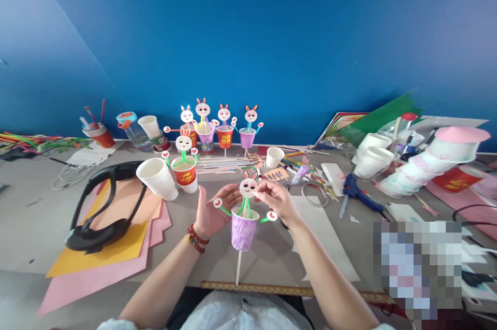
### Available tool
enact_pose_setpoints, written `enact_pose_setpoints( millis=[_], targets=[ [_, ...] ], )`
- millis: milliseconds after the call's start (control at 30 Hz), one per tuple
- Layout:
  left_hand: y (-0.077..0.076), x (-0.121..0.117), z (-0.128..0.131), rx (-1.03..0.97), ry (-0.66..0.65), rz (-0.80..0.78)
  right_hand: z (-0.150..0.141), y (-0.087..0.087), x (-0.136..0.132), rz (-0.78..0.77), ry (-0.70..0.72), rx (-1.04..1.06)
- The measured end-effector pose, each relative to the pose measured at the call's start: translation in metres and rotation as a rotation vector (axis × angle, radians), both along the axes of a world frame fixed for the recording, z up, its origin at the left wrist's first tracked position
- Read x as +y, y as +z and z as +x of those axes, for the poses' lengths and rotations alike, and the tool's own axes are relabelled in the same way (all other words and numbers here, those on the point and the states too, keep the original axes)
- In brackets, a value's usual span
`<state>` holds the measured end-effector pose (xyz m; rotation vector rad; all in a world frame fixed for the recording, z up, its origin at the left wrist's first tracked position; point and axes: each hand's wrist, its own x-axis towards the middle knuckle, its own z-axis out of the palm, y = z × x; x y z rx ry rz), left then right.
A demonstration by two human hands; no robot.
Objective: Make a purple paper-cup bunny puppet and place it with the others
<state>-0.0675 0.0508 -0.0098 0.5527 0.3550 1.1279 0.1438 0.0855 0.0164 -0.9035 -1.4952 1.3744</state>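
A purple-coloured paper cup (244, 232) stands upright on a white stick (238, 269) near the table's front edge. Above its rim rises a round paper rabbit face (247, 190) with pink-lined ears, and green pipe-cleaner arms end in white paper paws. My right hand (278, 204) pinches the right edge of the rabbit face between thumb and fingers. On the other side my left hand (213, 216) is open, palm turned up, fingers stretched behind the rabbit face and left paw. A beaded bracelet (197, 239) circles the left wrist.
Several finished rabbit cups (224, 137) stand along the blue wall. Left are stacked paper cups (157, 177), a black headset (99, 211) and coloured paper (104, 262). Right are a blue glue gun (361, 195), white paper (330, 242) and a paper-cup tower (423, 164).
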Motion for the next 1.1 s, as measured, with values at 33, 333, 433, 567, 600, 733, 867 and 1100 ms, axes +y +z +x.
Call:
enact_pose_setpoints(
  millis=[33, 333, 433, 567, 600, 733, 867, 1100],
  targets=[
    [0.001, 0.003, -0.004, 0.006, 0.011, -0.012, 0.0, 0.0, 0.0, -0.001, -0.007, 0.002],
    [0.051, 0.017, -0.032, 0.74, 0.094, 0.264, 0.0, -0.004, 0.003, -0.019, 0.006, 0.04],
    [0.072, 0.028, -0.027, 0.884, 0.013, 0.421, -0.002, -0.005, 0.005, -0.021, 0.004, 0.044],
    [0.077, 0.043, -0.017, 1.019, -0.036, 0.547, -0.003, -0.005, 0.005, 0.013, 0.026, 0.08],
    [0.076, 0.045, -0.014, 1.04, -0.059, 0.563, -0.003, -0.005, 0.004, 0.02, 0.027, 0.083],
    [0.072, 0.044, -0.007, 1.054, -0.081, 0.578, -0.002, -0.004, 0.002, 0.041, 0.02, 0.105],
    [0.069, 0.038, -0.004, 1.047, 0.029, 0.526, -0.002, 0.0, -0.004, 0.051, -0.064, 0.137],
    [0.068, 0.028, 0.0, 0.989, 0.083, 0.437, -0.006, -0.001, -0.018, -0.028, -0.131, 0.19]
  ],
)
